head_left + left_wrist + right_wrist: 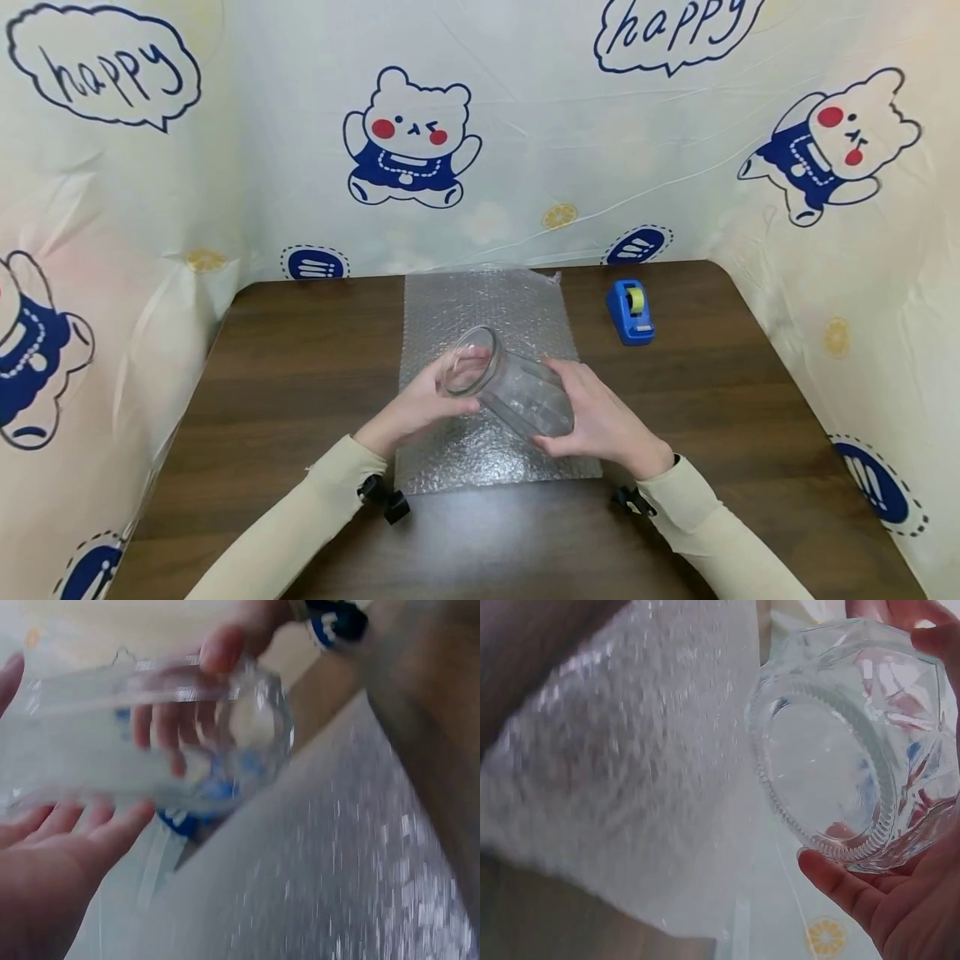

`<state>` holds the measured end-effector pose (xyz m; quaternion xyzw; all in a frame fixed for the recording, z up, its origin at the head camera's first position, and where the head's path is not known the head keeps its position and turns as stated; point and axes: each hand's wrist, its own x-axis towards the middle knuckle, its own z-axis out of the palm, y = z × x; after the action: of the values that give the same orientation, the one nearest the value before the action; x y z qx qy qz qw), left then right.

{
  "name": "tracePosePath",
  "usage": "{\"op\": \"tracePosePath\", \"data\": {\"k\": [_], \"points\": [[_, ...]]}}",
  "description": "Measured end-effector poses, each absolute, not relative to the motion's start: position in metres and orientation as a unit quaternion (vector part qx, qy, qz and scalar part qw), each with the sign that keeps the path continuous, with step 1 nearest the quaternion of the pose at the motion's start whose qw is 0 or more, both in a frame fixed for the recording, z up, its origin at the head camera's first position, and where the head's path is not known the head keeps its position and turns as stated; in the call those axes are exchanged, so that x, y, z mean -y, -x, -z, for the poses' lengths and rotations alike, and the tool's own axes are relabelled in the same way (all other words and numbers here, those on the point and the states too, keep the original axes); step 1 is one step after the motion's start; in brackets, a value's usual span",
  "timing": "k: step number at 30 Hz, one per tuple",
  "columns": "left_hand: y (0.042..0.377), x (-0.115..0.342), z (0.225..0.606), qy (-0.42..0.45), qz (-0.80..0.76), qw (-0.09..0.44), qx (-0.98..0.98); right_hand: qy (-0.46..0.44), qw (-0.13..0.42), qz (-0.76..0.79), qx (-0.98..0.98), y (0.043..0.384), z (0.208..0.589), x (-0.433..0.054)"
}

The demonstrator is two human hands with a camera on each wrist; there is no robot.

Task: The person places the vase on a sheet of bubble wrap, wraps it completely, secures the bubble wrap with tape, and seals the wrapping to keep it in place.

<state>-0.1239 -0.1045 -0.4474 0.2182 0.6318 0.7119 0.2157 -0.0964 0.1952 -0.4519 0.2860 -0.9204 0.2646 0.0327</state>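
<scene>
A clear glass vase (521, 392) is held tilted on its side above a sheet of bubble wrap (480, 462), its open mouth toward the left. My left hand (423, 396) holds it at the mouth end, fingers on the far side and thumb on the near side. At the base end, my right hand (603, 417) grips the vase between thumb and fingers. The right wrist view shows the round, ridged base of the vase (817, 772) facing the camera. Through the glass, the left wrist view shows fingers of the right hand (176, 712).
The bubble wrap lies flat on a dark wooden table (315, 350), reaching its back edge. A blue tape dispenser (630, 312) with yellowish tape stands at the back right. A printed curtain (525, 142) surrounds the table at the back and sides.
</scene>
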Motion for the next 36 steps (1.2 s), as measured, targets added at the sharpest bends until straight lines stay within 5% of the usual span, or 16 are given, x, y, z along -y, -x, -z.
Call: {"op": "tracePosePath", "data": {"k": [8,36], "points": [[0.131,0.133,0.45,-0.257,-0.644,0.257,-0.673,-0.317,0.04,-0.187,0.929,0.104,0.446,-0.208],[0.125,0.152,0.446,-0.324,-0.441,0.159,-0.821,-0.401,0.045,-0.106,0.909,0.117,0.432,-0.181]]}}
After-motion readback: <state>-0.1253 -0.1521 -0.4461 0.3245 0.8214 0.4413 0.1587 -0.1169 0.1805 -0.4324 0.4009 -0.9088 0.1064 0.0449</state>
